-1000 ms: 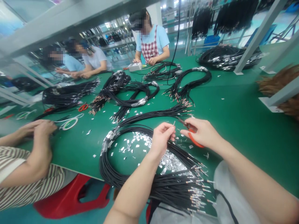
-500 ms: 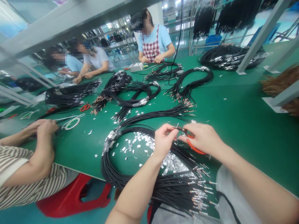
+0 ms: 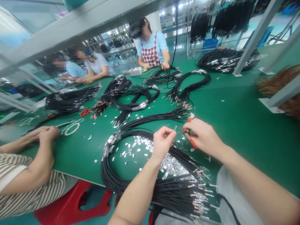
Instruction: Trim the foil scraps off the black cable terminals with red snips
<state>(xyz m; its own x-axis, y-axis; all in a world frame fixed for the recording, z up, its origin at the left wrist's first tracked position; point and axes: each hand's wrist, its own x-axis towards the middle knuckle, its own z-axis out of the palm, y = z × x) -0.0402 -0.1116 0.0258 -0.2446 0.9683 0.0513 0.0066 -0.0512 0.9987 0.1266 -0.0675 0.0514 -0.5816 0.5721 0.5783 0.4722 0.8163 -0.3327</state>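
My left hand pinches the tip of a thin black wire above a big coiled bundle of black cables on the green table. Close to its right, my right hand is closed on red-handled cutters, whose jaws point at the pinched wire end. Under both hands lies a pile of small silver scraps. The bundle's metal-tipped ends fan out near the table's front edge.
Several more black cable bundles lie across the table. A person in a striped shirt works at my left, on a red stool. Three other people sit at the far side. Red scissors and white tape rings lie left.
Both hands have shifted slightly up and away over the bundle, staying close together. The far person in the apron has reached onto a cable bundle.
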